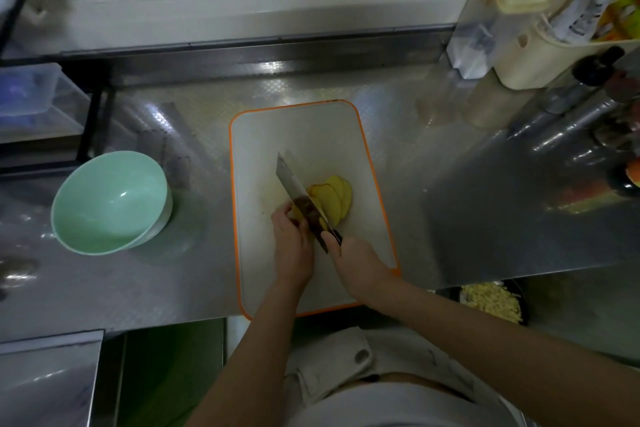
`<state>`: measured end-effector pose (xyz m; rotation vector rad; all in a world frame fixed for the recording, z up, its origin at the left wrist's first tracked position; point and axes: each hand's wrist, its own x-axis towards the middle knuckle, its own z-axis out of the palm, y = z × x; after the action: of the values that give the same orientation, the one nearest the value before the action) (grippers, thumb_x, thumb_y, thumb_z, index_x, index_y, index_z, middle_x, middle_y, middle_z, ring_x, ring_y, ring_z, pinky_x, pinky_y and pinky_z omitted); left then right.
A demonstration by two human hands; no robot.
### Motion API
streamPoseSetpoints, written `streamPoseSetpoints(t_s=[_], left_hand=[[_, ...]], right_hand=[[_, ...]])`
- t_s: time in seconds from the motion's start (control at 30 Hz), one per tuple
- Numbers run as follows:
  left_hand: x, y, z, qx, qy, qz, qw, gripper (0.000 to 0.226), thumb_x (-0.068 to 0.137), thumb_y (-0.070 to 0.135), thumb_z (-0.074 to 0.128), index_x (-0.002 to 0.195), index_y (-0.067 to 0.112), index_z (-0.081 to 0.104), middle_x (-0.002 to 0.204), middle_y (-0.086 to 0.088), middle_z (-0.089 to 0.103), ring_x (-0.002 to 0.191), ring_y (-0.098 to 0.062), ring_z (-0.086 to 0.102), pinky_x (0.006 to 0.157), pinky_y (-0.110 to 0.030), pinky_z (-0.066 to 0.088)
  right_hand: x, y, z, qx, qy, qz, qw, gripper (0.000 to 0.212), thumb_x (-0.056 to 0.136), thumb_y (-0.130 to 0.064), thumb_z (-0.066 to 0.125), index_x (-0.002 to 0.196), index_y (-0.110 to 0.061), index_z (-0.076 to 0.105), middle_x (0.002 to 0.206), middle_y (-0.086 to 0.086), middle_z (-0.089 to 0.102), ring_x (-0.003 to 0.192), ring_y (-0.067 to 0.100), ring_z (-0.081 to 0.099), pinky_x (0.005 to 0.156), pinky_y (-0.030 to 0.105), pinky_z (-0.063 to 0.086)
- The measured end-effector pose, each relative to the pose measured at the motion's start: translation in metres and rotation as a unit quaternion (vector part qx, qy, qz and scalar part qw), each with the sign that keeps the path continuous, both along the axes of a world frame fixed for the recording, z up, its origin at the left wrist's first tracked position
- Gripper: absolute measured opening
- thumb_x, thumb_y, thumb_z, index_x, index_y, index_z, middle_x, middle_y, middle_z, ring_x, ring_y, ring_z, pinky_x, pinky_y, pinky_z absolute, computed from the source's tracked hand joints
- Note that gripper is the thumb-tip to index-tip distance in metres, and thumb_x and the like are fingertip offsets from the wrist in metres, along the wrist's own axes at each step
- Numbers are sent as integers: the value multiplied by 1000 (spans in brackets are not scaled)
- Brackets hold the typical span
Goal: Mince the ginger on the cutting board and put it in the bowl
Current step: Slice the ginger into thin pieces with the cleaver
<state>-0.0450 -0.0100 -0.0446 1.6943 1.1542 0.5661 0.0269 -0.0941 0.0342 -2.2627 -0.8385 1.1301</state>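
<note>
With the left grip (pixel 292 243) holding the ginger (pixel 331 197) right beside the cleaver (pixel 294 184) held in the right grip (pixel 356 260), its fingertips risk a nick.

Kitchen: steel counter (pixel 433 204), cutting board (pixel 311 135), condiment bottles (pixel 585 87).

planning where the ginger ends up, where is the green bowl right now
In the head view the green bowl sits on the steel counter at the left, apart from the orange-rimmed cutting board and left of the left hand.
</note>
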Motion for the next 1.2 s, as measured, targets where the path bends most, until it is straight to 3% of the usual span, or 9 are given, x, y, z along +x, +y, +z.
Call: streamPoseSetpoints(t_s=[0.1,0.2,0.3,0.43,0.57,0.73,0.87,0.97,1.2], left_hand=[[-1,-1,3,0,14,-6,1000,37,96,8,40,132,6,33,131,-11,42,114,-22,47,86,-27,38],[-2,1,4,0,17,-12,1000,36,96,8,40,131,7,33,130,-12,42,113,-24,48,85,-29,39],[-3,2,4,2,26,-12,1000,37,95,9,41,131,7,33,131,-11,42,114,-25,48,87,-31,39],[-2,1,7,12,33,-15,999,37,96,13,41,132,7,33,132,-9,40,113,-22,47,85,-29,37],[-1,-1,9,12,44,-15,999,38,96,14,41,133,8,33,134,-8,37,113,-20,47,83,-28,36],[-1,-1,11,8,46,-13,999,40,95,10,43,134,7,33,135,-9,37,115,-23,46,86,-28,36],[-1,1,11,9,56,-17,998,39,96,11,42,133,6,33,134,-8,37,114,-24,47,84,-30,37],[-1,2,10,8,51,-17,998,38,96,14,43,132,8,33,132,-7,37,112,-23,49,85,-31,39],[0,1,9,9,49,-17,999,38,96,16,42,132,8,34,130,-5,37,109,-22,50,84,-31,40]], right_hand=[[-2,10,-6,1,2,-23,1000,47,99,-43,32,83,-6,57,72,9,56,72,28,55,60,26,33],[-2,15,-8,6,-1,-26,1000,50,99,-43,32,94,-2,60,88,18,63,74,26,54,61,25,33],[1,7,-7,-2,-2,-17,1000,48,99,-42,32,79,-6,57,76,12,61,64,22,52,55,25,33],[1,-6,-7,-26,-23,2,999,47,100,-39,32,58,-19,37,55,-3,39,47,8,36,43,18,24],[1,-3,-5,-16,-14,1,1000,46,100,-40,32,59,-20,38,56,-3,42,49,7,39,44,18,25],[0,7,-11,-18,-4,-1,1000,44,99,-45,31,66,-19,43,67,3,50,67,22,50,60,26,33],[4,-1,-8,-33,-12,17,999,46,100,-42,32,59,-20,38,58,-3,41,54,15,43,47,24,29],[7,-6,-6,-38,-14,20,999,47,100,-41,32,58,-20,38,57,-3,41,52,12,41,55,26,34],[5,-2,-8,-30,-22,37,999,44,100,-38,32,60,-21,36,57,-4,40,49,6,38,44,18,25]])
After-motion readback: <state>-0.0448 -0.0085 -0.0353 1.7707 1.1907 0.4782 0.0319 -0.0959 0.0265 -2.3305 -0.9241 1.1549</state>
